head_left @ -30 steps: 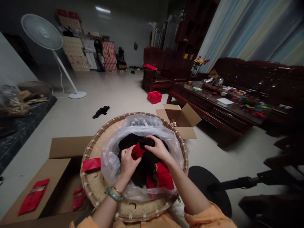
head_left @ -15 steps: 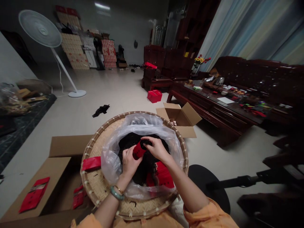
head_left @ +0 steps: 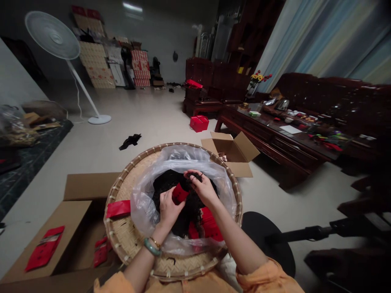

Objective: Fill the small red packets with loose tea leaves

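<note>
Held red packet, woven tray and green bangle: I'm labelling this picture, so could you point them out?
Held red packet (head_left: 181, 194): head view, middle of its side.
Woven tray (head_left: 126, 232): head view, bare woven bottom.
Green bangle (head_left: 151, 248): head view, its band.

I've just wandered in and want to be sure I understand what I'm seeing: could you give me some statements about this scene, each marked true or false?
1. The left hand holds a red packet. True.
2. The bag sits on a round tray. True.
3. The green bangle is on the right wrist. False: the bangle is on the left wrist.
4. The white fan stands on the table. False: the fan stands on the floor.
5. The bag contains dark material. True.
6. The right hand is inside a carton. False: it is above the dark material.
</note>
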A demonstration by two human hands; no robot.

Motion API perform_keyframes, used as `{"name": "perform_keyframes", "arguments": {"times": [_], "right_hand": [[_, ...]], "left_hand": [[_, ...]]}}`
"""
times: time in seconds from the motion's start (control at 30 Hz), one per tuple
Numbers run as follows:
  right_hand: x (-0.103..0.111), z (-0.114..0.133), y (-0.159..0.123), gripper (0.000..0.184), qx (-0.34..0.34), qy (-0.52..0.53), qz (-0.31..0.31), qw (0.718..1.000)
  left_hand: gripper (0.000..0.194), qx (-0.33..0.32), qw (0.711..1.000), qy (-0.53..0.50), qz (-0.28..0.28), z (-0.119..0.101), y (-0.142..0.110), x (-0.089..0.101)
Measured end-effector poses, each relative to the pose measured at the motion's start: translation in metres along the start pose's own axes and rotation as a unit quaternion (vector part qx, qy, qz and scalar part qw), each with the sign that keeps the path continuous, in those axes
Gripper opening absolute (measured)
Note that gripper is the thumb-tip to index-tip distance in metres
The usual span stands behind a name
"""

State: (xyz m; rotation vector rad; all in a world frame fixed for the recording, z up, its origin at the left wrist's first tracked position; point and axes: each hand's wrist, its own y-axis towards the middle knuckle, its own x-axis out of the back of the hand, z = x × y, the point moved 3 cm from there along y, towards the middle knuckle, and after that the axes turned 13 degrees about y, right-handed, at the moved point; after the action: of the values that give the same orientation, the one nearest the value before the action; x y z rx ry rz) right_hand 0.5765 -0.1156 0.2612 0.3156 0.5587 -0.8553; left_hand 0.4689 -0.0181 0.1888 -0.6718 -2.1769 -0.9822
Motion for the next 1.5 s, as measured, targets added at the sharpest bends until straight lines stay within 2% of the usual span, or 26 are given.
{"name": "perform_keyframes", "arguments": {"times": [0.1, 0.2, 0.43, 0.57, 0.67, 0.73, 0.83, 0.93, 1.03, 1.1, 1.17, 1.3, 1.37, 1.43, 1.5], "right_hand": [[0.008, -0.002, -0.001, 0.032, -0.033, 0.12, -0.055, 0.991], [0.011, -0.004, -0.002, 0.031, -0.042, 0.142, -0.074, 0.986], [-0.001, -0.009, -0.001, 0.03, 0.0, 0.033, -0.001, 0.999], [0.01, -0.013, 0.001, 0.03, 0.016, 0.044, -0.03, 0.998], [0.023, -0.017, -0.005, 0.033, 0.022, -0.062, -0.054, 0.996], [0.026, -0.016, -0.013, 0.04, 0.062, -0.207, -0.038, 0.976], [0.016, -0.009, -0.028, 0.047, 0.163, -0.379, 0.016, 0.911], [0.0, -0.004, -0.037, 0.035, 0.218, -0.465, 0.082, 0.854], [-0.011, -0.003, -0.038, 0.024, 0.225, -0.508, 0.128, 0.822], [-0.014, -0.005, -0.037, 0.029, 0.22, -0.501, 0.158, 0.822], [-0.015, -0.006, -0.036, 0.036, 0.216, -0.47, 0.176, 0.837], [-0.008, -0.004, -0.03, 0.058, 0.191, -0.41, 0.139, 0.881], [-0.004, -0.006, -0.025, 0.071, 0.16, -0.404, 0.138, 0.89], [0.0, -0.009, -0.019, 0.07, 0.133, -0.41, 0.15, 0.89], [0.005, -0.011, -0.012, 0.057, 0.121, -0.417, 0.141, 0.89]], "left_hand": [[0.049, 0.01, 1.0, -0.007, -0.007, 0.002, 0.0, -0.001], [0.05, 0.011, 1.0, -0.006, -0.008, 0.002, 0.001, -0.001], [0.049, -0.004, 1.0, 0.009, -0.011, 0.0, 0.001, 0.0], [0.051, 0.007, 1.0, 0.005, -0.022, 0.003, 0.001, 0.0], [0.055, 0.036, 0.998, -0.006, -0.06, 0.007, 0.001, 0.002], [0.057, 0.047, 0.995, -0.011, -0.088, 0.008, 0.0, 0.003], [0.057, 0.04, 0.993, -0.014, -0.106, 0.008, -0.001, 0.004], [0.053, 0.012, 0.993, -0.018, -0.115, 0.005, -0.002, 0.005], [0.049, -0.003, 0.992, -0.033, -0.119, 0.004, -0.003, 0.004], [0.048, 0.003, 0.993, -0.039, -0.113, 0.004, -0.003, 0.003], [0.048, 0.013, 0.994, -0.038, -0.104, 0.004, -0.003, 0.003], [0.047, 0.015, 0.995, -0.027, -0.098, 0.002, -0.002, 0.004], [0.045, 0.006, 0.996, -0.019, -0.092, -0.001, -0.001, 0.003], [0.046, 0.001, 0.997, -0.012, -0.082, -0.006, 0.0, 0.001], [0.052, 0.008, 0.998, -0.011, -0.064, -0.009, 0.002, -0.001]]}}
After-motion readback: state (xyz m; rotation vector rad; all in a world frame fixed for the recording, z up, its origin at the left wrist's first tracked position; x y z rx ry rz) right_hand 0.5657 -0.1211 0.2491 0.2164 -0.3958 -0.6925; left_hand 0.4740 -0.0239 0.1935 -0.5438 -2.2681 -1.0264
